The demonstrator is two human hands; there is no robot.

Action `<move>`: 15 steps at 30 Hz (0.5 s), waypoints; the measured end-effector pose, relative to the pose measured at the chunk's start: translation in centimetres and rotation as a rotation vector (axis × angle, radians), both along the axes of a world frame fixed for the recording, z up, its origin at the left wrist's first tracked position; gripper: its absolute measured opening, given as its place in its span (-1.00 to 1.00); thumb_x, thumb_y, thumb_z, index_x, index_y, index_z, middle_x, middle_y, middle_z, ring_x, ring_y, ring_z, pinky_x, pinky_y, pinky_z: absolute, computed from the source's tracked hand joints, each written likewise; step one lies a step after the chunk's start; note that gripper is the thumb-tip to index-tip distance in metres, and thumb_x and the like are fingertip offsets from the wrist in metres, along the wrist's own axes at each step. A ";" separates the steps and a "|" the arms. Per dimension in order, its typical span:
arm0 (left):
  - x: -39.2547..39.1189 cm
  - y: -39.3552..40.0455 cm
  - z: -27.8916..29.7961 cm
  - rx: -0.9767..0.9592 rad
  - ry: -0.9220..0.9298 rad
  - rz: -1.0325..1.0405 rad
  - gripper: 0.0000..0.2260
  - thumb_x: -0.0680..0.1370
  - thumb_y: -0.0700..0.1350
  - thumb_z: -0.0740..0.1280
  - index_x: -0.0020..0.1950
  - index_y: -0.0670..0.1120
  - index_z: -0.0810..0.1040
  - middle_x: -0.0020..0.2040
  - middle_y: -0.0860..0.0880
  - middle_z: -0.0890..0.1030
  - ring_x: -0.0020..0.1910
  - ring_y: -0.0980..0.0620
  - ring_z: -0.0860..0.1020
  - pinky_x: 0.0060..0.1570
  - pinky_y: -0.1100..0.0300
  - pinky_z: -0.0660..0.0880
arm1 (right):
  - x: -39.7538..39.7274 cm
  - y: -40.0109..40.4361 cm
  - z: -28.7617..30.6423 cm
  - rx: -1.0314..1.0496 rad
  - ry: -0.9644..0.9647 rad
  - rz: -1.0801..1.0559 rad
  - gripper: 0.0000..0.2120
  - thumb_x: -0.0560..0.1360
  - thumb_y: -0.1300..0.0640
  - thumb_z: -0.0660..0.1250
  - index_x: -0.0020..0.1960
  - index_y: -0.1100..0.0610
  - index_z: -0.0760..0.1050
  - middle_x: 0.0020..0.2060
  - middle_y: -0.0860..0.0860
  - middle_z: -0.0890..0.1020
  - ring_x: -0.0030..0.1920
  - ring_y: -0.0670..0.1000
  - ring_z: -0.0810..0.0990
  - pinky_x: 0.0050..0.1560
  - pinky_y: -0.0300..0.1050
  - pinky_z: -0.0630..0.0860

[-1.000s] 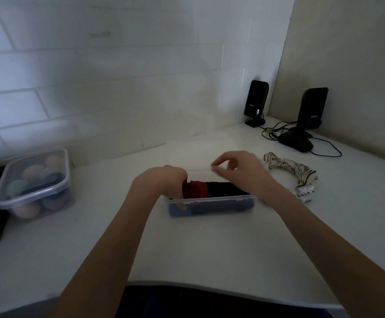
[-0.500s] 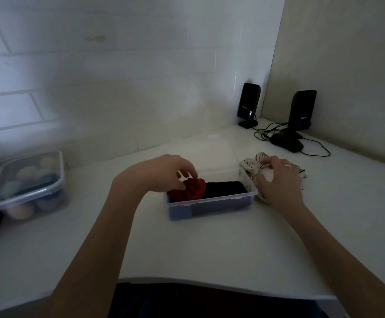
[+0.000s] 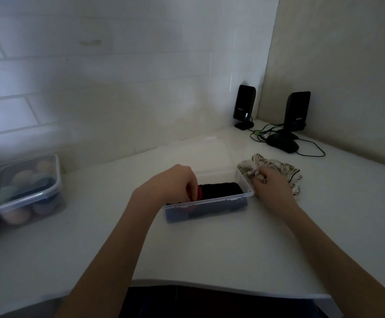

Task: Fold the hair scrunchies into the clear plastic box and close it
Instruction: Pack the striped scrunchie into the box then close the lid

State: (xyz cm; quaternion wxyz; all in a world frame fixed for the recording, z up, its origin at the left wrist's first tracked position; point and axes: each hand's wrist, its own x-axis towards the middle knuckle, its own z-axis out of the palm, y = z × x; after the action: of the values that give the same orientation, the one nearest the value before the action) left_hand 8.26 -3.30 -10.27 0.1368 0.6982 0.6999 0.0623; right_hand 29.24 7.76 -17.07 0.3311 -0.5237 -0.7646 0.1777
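Note:
The clear plastic box [image 3: 209,206] sits open on the white counter, its clear lid [image 3: 200,157] lying flat behind it. Inside lie a black scrunchie [image 3: 221,190] and a red scrunchie [image 3: 200,193], with something blue at the bottom. My left hand [image 3: 175,182] reaches into the box's left end with its fingers curled down onto the red scrunchie. Just right of the box, my right hand [image 3: 271,187] grips a cream patterned scrunchie [image 3: 276,167] lying on the counter.
A lidded clear container [image 3: 24,191] of pastel round items stands at far left. Two black speakers [image 3: 244,106] [image 3: 295,113] with cables and a dark mouse [image 3: 282,143] fill the back right corner. The counter's front edge curves just below my forearms.
My left hand has pushed deeper into the box onto the red scrunchie, hiding most of it. My right hand has closed on the cream scrunchie beside the box. The lid now lies flat behind.

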 end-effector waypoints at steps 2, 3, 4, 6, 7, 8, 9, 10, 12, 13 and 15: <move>-0.1 0.0 0.3 0.011 -0.002 -0.015 -0.91 0.39 -0.22 0.42 -0.19 -0.05 0.68 -0.37 0.18 0.50 -0.33 0.19 0.47 -0.24 0.27 0.44 | 0.2 0.1 1.3 0.006 0.190 -0.008 -0.83 0.56 0.11 0.21 -0.16 0.16 0.44 -0.33 0.07 0.51 -0.27 0.12 0.52 -0.32 -0.16 0.40; -0.2 0.1 0.4 0.047 -0.015 -0.023 -0.91 0.41 -0.21 0.42 -0.16 -0.05 0.68 -0.35 0.18 0.50 -0.30 0.19 0.48 -0.20 0.26 0.44 | 0.2 0.0 2.2 -0.001 0.292 0.021 -0.80 0.56 0.09 0.21 -0.16 0.19 0.42 -0.33 0.12 0.52 -0.27 0.15 0.55 -0.32 -0.14 0.46; -0.3 0.2 0.6 0.115 -0.040 -0.025 -0.91 0.42 -0.19 0.41 -0.13 -0.04 0.68 -0.32 0.19 0.51 -0.26 0.17 0.49 -0.17 0.25 0.45 | 0.1 -0.3 3.3 0.003 0.360 0.066 -0.76 0.56 0.06 0.23 -0.15 0.23 0.42 -0.31 0.18 0.53 -0.28 0.14 0.55 -0.30 -0.09 0.51; -0.3 0.4 0.7 0.313 -0.159 -0.019 -0.85 0.43 -0.18 0.41 -0.03 0.00 0.64 -0.23 0.16 0.54 -0.20 0.11 0.53 -0.14 0.24 0.48 | -0.2 -1.4 5.6 0.081 0.367 0.171 -0.72 0.55 0.04 0.25 -0.12 0.29 0.45 -0.30 0.23 0.51 -0.32 0.05 0.46 -0.26 -0.09 0.42; -0.1 0.4 0.8 0.410 -0.246 -0.026 -0.77 0.42 -0.18 0.43 0.05 0.02 0.60 -0.16 0.13 0.56 -0.17 0.11 0.54 -0.14 0.26 0.48 | -0.5 -2.0 6.8 0.108 0.361 0.235 -0.72 0.55 0.05 0.25 -0.12 0.29 0.47 -0.30 0.24 0.51 -0.32 0.00 0.42 -0.25 -0.12 0.36; 0.2 0.6 0.8 0.482 -0.336 -0.040 -0.66 0.41 -0.16 0.46 0.15 0.04 0.55 -0.05 0.10 0.56 -0.12 0.12 0.54 -0.14 0.31 0.47 | -0.7 -2.8 8.0 0.105 0.369 0.311 -0.72 0.56 0.05 0.24 -0.12 0.28 0.50 -0.32 0.23 0.51 -0.33 -0.03 0.41 -0.26 -0.15 0.34; 0.7 0.7 0.9 0.522 -0.425 -0.053 -0.55 0.39 -0.13 0.48 0.24 0.07 0.48 0.05 0.09 0.55 -0.05 0.14 0.53 -0.12 0.37 0.46 | -0.9 -3.6 9.1 0.081 0.394 0.391 -0.72 0.56 0.04 0.24 -0.15 0.25 0.53 -0.37 0.18 0.51 -0.35 -0.06 0.42 -0.29 -0.19 0.34; 1.3 0.9 1.0 0.530 -0.505 -0.057 -0.47 0.38 -0.10 0.50 0.30 0.09 0.42 0.13 0.11 0.52 0.02 0.17 0.52 -0.07 0.39 0.46 | -1.1 -4.3 10.1 0.031 0.428 0.468 -0.71 0.56 0.01 0.23 -0.20 0.19 0.55 -0.43 0.08 0.51 -0.39 -0.09 0.43 -0.33 -0.23 0.37; 2.3 1.4 1.4 0.487 -0.659 -0.067 -0.47 0.38 -0.08 0.50 0.29 0.12 0.40 0.19 0.15 0.52 0.13 0.19 0.51 0.05 0.33 0.48 | -1.5 -5.3 11.5 -0.126 0.530 0.593 -0.70 0.49 -0.10 0.22 -0.28 0.02 0.59 -0.45 -0.07 0.59 -0.42 -0.12 0.52 -0.36 -0.29 0.47; 2.6 1.6 1.4 0.455 -0.747 -0.083 -0.54 0.39 -0.10 0.49 0.24 0.09 0.45 0.16 0.14 0.56 0.14 0.18 0.53 0.09 0.27 0.50 | -1.6 -5.3 11.8 -0.203 0.589 0.636 -0.70 0.44 -0.15 0.22 -0.26 0.00 0.61 -0.41 -0.06 0.64 -0.38 -0.08 0.57 -0.31 -0.25 0.52; 3.0 1.9 1.0 0.412 -0.897 -0.108 -0.74 0.43 -0.18 0.45 0.10 -0.01 0.59 -0.01 0.10 0.67 0.02 0.19 0.61 0.08 0.22 0.53 | -1.9 -5.0 12.3 -0.358 0.734 0.673 -0.66 0.42 -0.19 0.23 -0.21 0.04 0.63 -0.34 0.00 0.67 -0.31 0.01 0.62 -0.20 -0.13 0.56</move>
State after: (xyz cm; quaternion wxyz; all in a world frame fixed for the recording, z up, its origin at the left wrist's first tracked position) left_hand 11.28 -1.40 -9.26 0.2866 0.6504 0.5082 0.4863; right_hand 27.38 2.78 -4.79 0.4071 -0.2008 -0.6820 0.5735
